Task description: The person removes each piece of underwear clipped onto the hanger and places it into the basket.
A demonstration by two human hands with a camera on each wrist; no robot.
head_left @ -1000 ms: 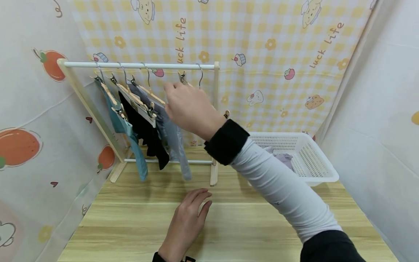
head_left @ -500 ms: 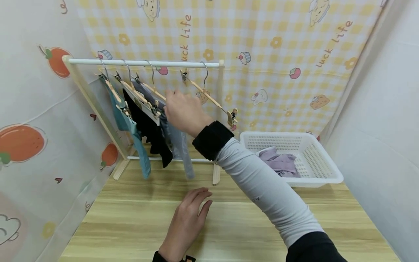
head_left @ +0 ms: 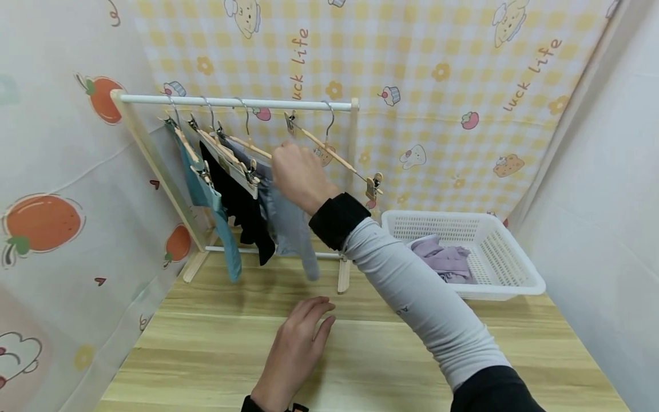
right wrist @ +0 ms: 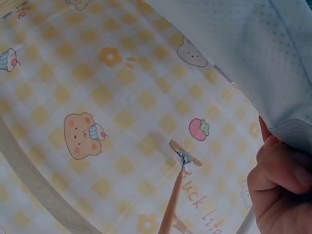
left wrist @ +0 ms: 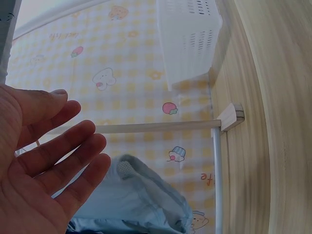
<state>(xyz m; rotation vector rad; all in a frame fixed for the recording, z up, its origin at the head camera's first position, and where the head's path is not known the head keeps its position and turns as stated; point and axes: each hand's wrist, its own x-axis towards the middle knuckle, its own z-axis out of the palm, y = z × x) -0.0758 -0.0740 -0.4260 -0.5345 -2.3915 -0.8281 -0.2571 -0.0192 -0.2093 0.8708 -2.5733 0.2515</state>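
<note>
Grey-blue trousers (head_left: pixel 288 217) hang from the third wooden clip hanger (head_left: pixel 252 147) on the rack. My right hand (head_left: pixel 301 174) grips them near the hanger's front end with curled fingers, hiding the clip there. Those fingers (right wrist: pixel 280 173) also show against the cloth's edge in the right wrist view. Just above the table, my left hand (head_left: pixel 298 343) holds nothing, its fingers loosely bent. Beside the trousers hang a black garment (head_left: pixel 242 212) and a teal garment (head_left: pixel 223 229). Farther right on the bar is a bare hanger (head_left: pixel 329 150), its clips (head_left: pixel 374 186) holding no cloth.
The wooden rack has a white top bar (head_left: pixel 278 104) and a right foot (head_left: pixel 343 277) on the table (head_left: pixel 412 360). A white basket (head_left: pixel 515 269) with lilac cloth (head_left: pixel 445 260) in it stands at the right. A patterned curtain (head_left: pixel 427 126) hangs behind.
My right hand has shifted left relative to the rack and lies at the trousers' hanger. The bare hanger and lilac cloth are now uncovered by my arm. My left hand stays put.
</note>
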